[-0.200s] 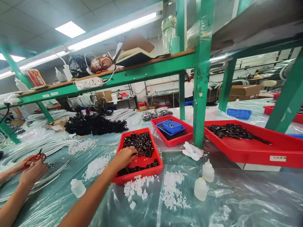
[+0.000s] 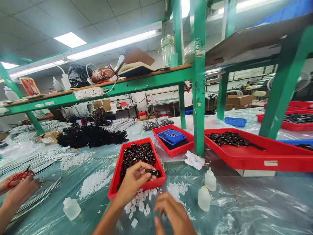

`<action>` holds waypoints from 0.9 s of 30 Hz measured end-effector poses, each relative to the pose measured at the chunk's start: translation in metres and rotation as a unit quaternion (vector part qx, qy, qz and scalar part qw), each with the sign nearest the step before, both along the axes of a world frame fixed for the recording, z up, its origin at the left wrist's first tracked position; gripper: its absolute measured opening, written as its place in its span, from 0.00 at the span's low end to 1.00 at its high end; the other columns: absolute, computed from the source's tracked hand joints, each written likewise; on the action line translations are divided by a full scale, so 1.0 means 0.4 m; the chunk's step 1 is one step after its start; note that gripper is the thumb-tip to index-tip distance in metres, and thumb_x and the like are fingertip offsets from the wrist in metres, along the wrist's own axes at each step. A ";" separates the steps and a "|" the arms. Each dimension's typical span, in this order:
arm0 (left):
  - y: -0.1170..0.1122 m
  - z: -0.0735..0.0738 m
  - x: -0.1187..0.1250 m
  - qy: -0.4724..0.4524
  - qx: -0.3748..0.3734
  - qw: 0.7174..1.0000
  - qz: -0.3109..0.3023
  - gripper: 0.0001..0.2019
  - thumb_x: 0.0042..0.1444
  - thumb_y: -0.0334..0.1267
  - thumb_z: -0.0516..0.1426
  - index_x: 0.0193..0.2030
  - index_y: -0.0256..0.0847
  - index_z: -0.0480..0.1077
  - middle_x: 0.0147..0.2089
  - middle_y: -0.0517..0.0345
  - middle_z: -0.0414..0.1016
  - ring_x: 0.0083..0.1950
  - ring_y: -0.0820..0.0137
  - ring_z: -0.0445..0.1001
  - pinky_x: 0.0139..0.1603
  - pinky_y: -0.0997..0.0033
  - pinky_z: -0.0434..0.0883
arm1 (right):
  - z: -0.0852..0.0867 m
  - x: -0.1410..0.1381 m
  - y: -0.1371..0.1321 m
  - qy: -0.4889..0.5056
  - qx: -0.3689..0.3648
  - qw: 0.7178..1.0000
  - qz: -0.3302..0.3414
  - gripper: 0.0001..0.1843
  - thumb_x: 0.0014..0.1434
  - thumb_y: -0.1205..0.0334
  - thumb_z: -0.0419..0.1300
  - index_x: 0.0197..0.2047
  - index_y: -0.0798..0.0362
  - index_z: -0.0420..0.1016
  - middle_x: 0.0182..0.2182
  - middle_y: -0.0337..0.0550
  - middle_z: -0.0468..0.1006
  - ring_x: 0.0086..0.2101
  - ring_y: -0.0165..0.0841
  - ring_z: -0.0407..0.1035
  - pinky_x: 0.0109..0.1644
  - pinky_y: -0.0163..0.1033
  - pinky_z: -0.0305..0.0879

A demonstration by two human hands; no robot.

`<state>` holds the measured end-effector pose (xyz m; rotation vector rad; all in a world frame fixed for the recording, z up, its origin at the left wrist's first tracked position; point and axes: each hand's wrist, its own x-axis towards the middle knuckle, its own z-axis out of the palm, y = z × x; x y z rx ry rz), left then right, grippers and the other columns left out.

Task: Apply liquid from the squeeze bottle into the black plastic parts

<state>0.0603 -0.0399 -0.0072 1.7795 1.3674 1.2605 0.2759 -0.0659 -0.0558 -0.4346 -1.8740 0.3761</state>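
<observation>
- Left hand (image 2: 134, 178) pinches a black piece (image 2: 153, 172) over the near red tray (image 2: 113, 187).
- Right hand (image 2: 174, 212), blurred, thumb and fingers parted, is near white pieces (image 2: 141, 205).
- At far left, a co-worker's hands (image 2: 22, 191) hold red-handled scissors (image 2: 17, 177).

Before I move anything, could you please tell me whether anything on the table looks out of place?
Small white pieces lie loose in front of the nearest red tray, outside any container, so they may have spilled.

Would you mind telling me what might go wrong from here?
The black part pinched in the left hand might slip and land among the loose white pieces beside the red tray. The right hand, close to those pieces, could scatter them.
</observation>
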 end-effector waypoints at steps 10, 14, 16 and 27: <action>-0.072 -0.062 0.086 -0.209 -0.014 0.974 -0.086 0.25 0.60 0.61 0.73 0.43 0.39 0.78 0.38 0.56 0.82 0.37 0.69 0.83 0.41 0.72 0.80 | 0.031 0.047 0.094 -0.042 -0.039 0.998 -0.003 0.12 0.76 0.64 0.56 0.39 0.46 0.75 0.31 0.35 0.78 0.29 0.32 0.74 0.34 0.37 0.71; -0.064 -0.062 0.079 -0.223 -0.020 0.969 -0.104 0.18 0.58 0.48 0.76 0.42 0.37 0.79 0.37 0.57 0.80 0.36 0.72 0.79 0.39 0.76 0.75 | 0.038 0.053 0.091 -0.080 -0.052 0.995 0.016 0.10 0.75 0.63 0.58 0.38 0.47 0.74 0.30 0.35 0.77 0.28 0.32 0.73 0.33 0.36 0.69; -0.059 -0.052 0.063 -0.231 -0.016 0.967 -0.104 0.16 0.57 0.44 0.75 0.41 0.37 0.79 0.36 0.58 0.80 0.35 0.73 0.78 0.38 0.76 0.74 | 0.048 0.058 0.091 -0.098 -0.061 0.993 0.022 0.10 0.74 0.62 0.58 0.37 0.47 0.72 0.29 0.35 0.76 0.27 0.32 0.72 0.32 0.36 0.68; -0.020 -0.066 0.034 -0.219 0.001 0.974 -0.056 0.13 0.61 0.47 0.68 0.43 0.39 0.80 0.33 0.60 0.77 0.32 0.70 0.76 0.38 0.71 0.71 | -0.028 0.040 0.038 -0.330 -0.097 0.924 0.170 0.12 0.46 0.74 0.64 0.31 0.46 0.78 0.26 0.31 0.80 0.24 0.29 0.72 0.28 0.31 0.62</action>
